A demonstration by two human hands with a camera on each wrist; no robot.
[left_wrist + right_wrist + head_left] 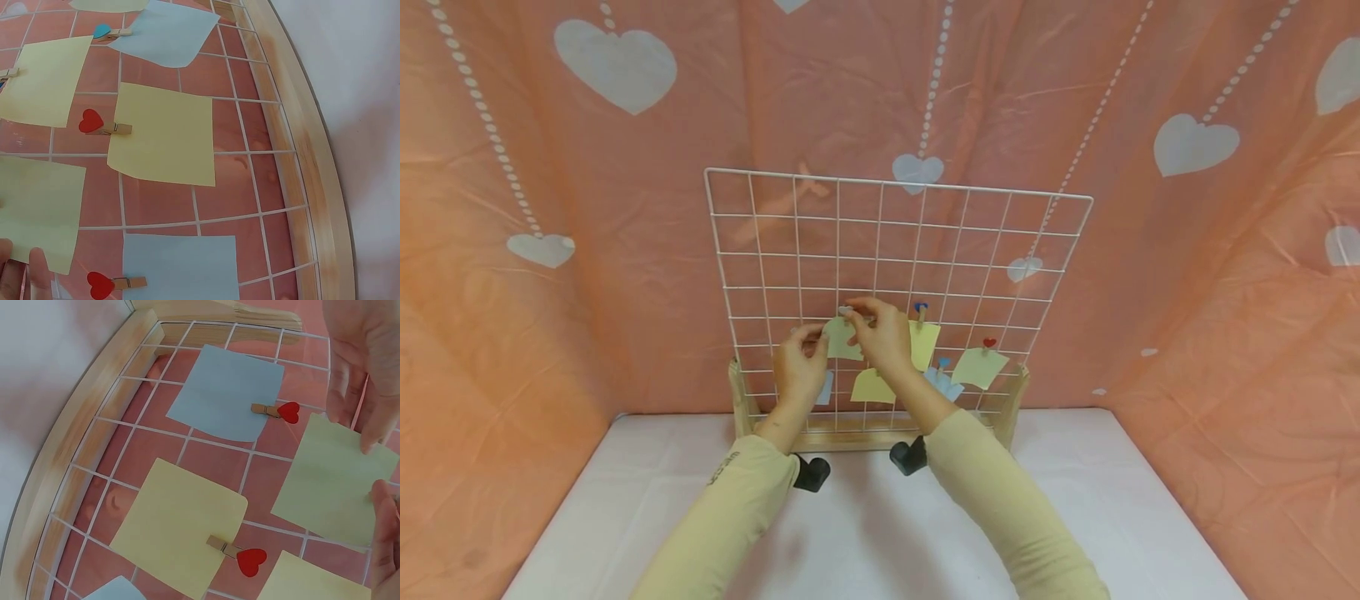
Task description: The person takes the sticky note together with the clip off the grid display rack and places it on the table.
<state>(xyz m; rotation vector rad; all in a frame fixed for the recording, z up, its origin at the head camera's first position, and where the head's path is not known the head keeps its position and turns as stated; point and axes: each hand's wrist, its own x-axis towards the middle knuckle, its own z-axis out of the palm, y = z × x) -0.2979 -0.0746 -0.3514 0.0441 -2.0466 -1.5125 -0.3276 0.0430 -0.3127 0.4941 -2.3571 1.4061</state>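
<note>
A pale green paper note [842, 340] lies against a white wire grid [880, 222], its top edge between my two hands. With thumb and fingers my left hand [797, 367] pinches the note's left edge. At the note's top my right hand [883, 337] pinches a small clothespin with a white heart [846, 310]; its wooden body is mostly hidden by the fingers. In the right wrist view, the left thumb lies on the front of the green note [337, 481]. Below it a yellow note [165, 137] hangs from a clothespin with a red heart [91, 121].
Also clipped to the grid are a blue note [228, 394], another yellow note [925, 343], a light blue note [943, 385] and a second green note [981, 367]. The grid stands in a wooden base [850, 439] on a white table [662, 500], before a pink heart-print curtain [685, 100].
</note>
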